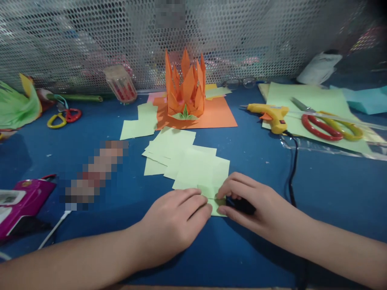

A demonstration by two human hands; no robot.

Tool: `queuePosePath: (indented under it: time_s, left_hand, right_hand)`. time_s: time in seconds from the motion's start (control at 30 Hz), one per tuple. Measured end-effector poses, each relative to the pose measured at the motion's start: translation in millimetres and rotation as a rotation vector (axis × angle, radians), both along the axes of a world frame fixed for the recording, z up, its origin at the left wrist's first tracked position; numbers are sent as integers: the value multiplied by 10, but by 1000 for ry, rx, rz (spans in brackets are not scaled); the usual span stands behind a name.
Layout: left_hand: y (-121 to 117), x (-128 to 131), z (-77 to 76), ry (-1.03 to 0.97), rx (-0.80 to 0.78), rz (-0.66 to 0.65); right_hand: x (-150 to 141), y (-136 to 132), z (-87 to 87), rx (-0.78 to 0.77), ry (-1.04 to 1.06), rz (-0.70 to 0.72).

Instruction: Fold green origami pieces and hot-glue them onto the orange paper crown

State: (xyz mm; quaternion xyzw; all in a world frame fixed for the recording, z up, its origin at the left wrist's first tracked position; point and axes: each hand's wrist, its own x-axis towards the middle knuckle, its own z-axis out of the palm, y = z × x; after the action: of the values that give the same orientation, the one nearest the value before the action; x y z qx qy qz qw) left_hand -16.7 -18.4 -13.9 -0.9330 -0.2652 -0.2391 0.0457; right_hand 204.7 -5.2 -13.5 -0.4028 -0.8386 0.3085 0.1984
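A small light-green sheet of paper (pixel 218 208) lies on the table between my hands, with a folded crease across it. My left hand (pixel 183 215) holds down its left side, the fingers close together and bent over the edge. At the right edge, my right hand (pixel 246 199) has its thumb and fingertips on the paper, closed around the fold. The far part of the sheet reaches the loose pile of light-green paper squares (pixel 198 163) just beyond. Part of the sheet is hidden under my fingers.
An orange folded-paper flower (pixel 186 90) stands on orange paper (pixel 225 112) at the back. On the right are a yellow glue gun (pixel 273 116) with a black cord, and large scissors (pixel 323 127) on green sheets. Small scissors (pixel 65 114), a jar (pixel 121 85) and a purple package (pixel 28 201) sit left.
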Motion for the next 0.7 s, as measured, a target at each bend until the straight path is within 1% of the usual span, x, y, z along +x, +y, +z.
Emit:
queuePosePath:
  time_s: [0.2, 0.3, 0.43, 0.53, 0.7]
  left_hand:
    - [-45, -1, 63, 41, 36, -26]
    - [-115, 6, 84, 158, 102, -33]
    - [-253, 26, 45, 313, 163, 3]
    - [-334, 37, -6, 325, 159, 57]
    - [-379, 35, -46, 282, 92, 102]
  right_hand:
    - [-6, -41, -51, 75, 60, 19]
    - [-2, -53, -44, 132, 37, 43]
    - [-12, -58, -22, 236, -43, 111]
    - [-27, -55, -18, 286, -76, 131]
    - [-33, -40, -38, 241, -6, 106]
